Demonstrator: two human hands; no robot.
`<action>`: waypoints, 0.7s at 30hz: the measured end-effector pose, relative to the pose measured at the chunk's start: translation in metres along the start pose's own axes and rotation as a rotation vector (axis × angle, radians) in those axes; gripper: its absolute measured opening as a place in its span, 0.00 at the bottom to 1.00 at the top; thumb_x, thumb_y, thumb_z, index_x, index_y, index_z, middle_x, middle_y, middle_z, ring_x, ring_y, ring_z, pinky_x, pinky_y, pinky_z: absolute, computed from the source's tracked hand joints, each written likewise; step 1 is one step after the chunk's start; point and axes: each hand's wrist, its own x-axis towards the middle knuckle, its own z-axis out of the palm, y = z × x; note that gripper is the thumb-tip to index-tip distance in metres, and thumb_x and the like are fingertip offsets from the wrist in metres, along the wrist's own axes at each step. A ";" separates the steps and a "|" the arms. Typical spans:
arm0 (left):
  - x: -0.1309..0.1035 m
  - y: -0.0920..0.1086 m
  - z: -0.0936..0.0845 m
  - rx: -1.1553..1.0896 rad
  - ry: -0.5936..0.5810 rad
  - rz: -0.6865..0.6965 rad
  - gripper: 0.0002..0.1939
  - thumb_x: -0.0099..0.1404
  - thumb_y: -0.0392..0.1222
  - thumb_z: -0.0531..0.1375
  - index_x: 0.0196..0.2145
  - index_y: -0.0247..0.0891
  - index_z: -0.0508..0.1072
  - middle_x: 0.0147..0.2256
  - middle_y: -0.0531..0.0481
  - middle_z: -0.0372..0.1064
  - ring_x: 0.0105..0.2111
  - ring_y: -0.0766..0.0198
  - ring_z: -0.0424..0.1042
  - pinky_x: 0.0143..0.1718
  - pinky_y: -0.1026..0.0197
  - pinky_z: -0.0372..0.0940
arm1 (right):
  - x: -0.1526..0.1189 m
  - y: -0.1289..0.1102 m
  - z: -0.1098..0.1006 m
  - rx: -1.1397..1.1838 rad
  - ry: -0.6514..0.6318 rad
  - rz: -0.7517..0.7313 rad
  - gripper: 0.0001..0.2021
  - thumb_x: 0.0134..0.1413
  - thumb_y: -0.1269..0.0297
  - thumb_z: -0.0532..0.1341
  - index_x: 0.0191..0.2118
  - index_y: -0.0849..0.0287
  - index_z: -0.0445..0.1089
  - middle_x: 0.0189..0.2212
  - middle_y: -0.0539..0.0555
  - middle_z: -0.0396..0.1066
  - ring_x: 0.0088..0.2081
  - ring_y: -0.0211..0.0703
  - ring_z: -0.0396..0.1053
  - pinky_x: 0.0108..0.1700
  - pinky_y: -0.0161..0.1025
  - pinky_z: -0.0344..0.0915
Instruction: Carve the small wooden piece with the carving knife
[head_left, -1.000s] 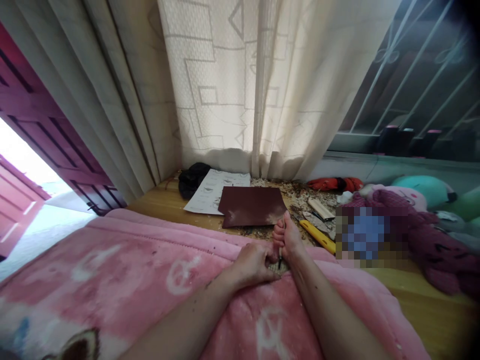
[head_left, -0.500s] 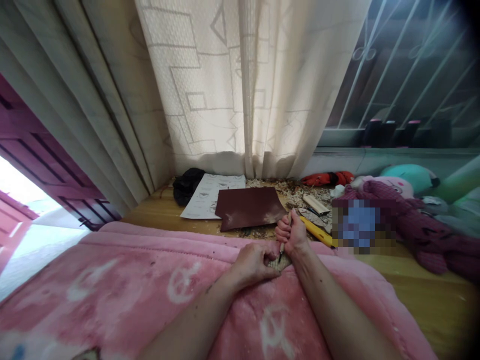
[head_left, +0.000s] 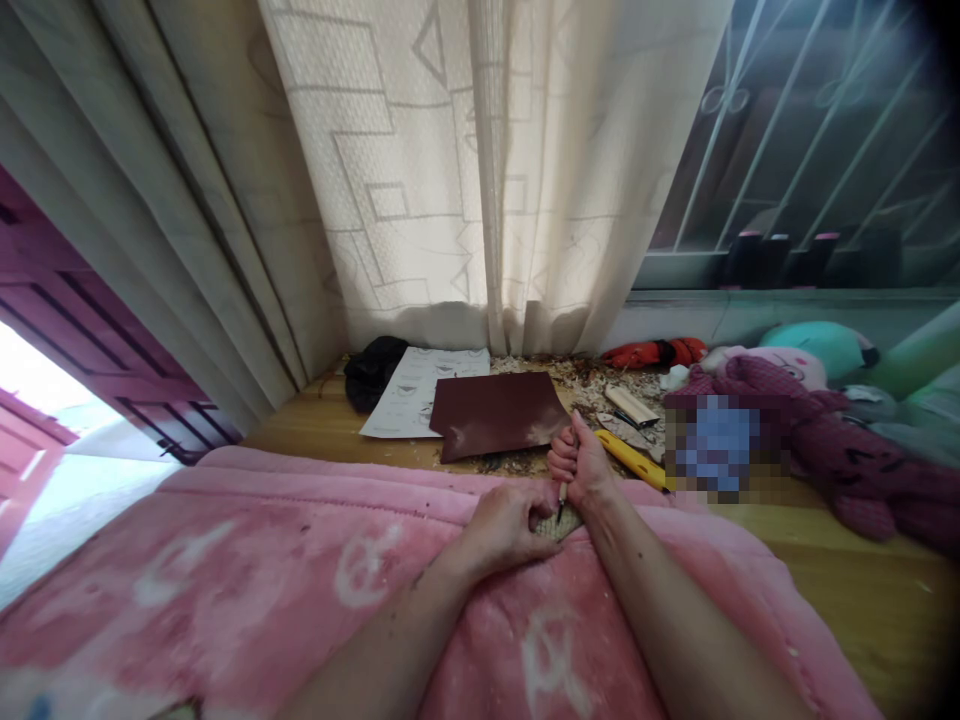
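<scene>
Right hand [head_left: 577, 465]: your fingers are clenched around a slim tool [head_left: 562, 495] with a pale handle and a dark thin tip.
Left hand [head_left: 506, 522]: your thumb and fingers grasp a small beige piece [head_left: 568, 524] with a grid-like surface.
Beige piece: it is between your two hands, over the fluffy pink blanket [head_left: 285, 590]; whether it touches the cloth, I cannot tell.
Tool: compared with one second ago, more of its handle shows below your fist. Its tip remains at the piece, so the work seems to continue there.
Table [head_left: 862, 585]: on the yellowish wood lie a flat dark-brown sheet [head_left: 499, 412], pale shavings [head_left: 589, 385] and a yellow long-handled cutter [head_left: 632, 461].
</scene>
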 end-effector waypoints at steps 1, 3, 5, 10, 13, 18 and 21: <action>0.000 0.000 0.000 0.014 0.002 0.004 0.10 0.46 0.43 0.62 0.27 0.37 0.68 0.24 0.58 0.61 0.24 0.70 0.57 0.24 0.66 0.46 | 0.000 0.000 0.000 -0.003 0.004 -0.001 0.21 0.55 0.53 0.52 0.18 0.58 0.47 0.09 0.40 0.38 0.10 0.27 0.33 0.09 0.24 0.33; 0.000 -0.001 0.001 0.038 0.002 0.012 0.09 0.47 0.43 0.62 0.26 0.37 0.68 0.23 0.58 0.61 0.24 0.70 0.57 0.24 0.66 0.46 | 0.000 0.000 -0.001 -0.007 0.007 -0.008 0.21 0.54 0.52 0.52 0.18 0.58 0.47 0.09 0.39 0.38 0.10 0.27 0.33 0.09 0.25 0.33; 0.000 -0.002 0.001 0.052 -0.001 0.022 0.08 0.47 0.42 0.61 0.25 0.37 0.68 0.23 0.58 0.61 0.24 0.70 0.56 0.24 0.66 0.46 | 0.001 0.000 -0.002 -0.007 0.002 -0.017 0.22 0.53 0.50 0.52 0.18 0.58 0.47 0.09 0.39 0.38 0.10 0.27 0.33 0.09 0.25 0.33; -0.001 0.000 -0.003 0.065 -0.019 0.058 0.08 0.48 0.42 0.61 0.22 0.36 0.65 0.20 0.58 0.57 0.22 0.71 0.55 0.23 0.65 0.44 | 0.001 -0.001 -0.004 0.016 -0.008 -0.006 0.22 0.53 0.50 0.52 0.17 0.58 0.47 0.09 0.40 0.38 0.10 0.27 0.33 0.09 0.25 0.33; -0.002 0.000 -0.006 0.070 -0.023 0.071 0.08 0.49 0.42 0.61 0.21 0.36 0.65 0.20 0.57 0.56 0.22 0.70 0.55 0.23 0.65 0.44 | 0.001 -0.001 -0.004 0.018 -0.012 -0.017 0.22 0.53 0.50 0.53 0.17 0.58 0.47 0.09 0.40 0.38 0.10 0.28 0.33 0.09 0.25 0.34; 0.000 -0.006 -0.005 0.032 0.032 0.059 0.08 0.47 0.41 0.62 0.27 0.37 0.69 0.24 0.56 0.61 0.26 0.68 0.58 0.26 0.66 0.48 | 0.001 -0.001 -0.003 0.057 -0.020 -0.065 0.22 0.53 0.51 0.53 0.17 0.58 0.47 0.09 0.40 0.39 0.10 0.28 0.33 0.09 0.25 0.34; 0.001 -0.008 -0.005 0.007 0.025 0.043 0.10 0.46 0.42 0.63 0.28 0.37 0.69 0.24 0.57 0.61 0.26 0.69 0.58 0.26 0.66 0.48 | 0.000 0.000 -0.003 0.079 -0.011 -0.082 0.22 0.53 0.51 0.53 0.17 0.58 0.47 0.09 0.40 0.39 0.10 0.28 0.33 0.09 0.26 0.34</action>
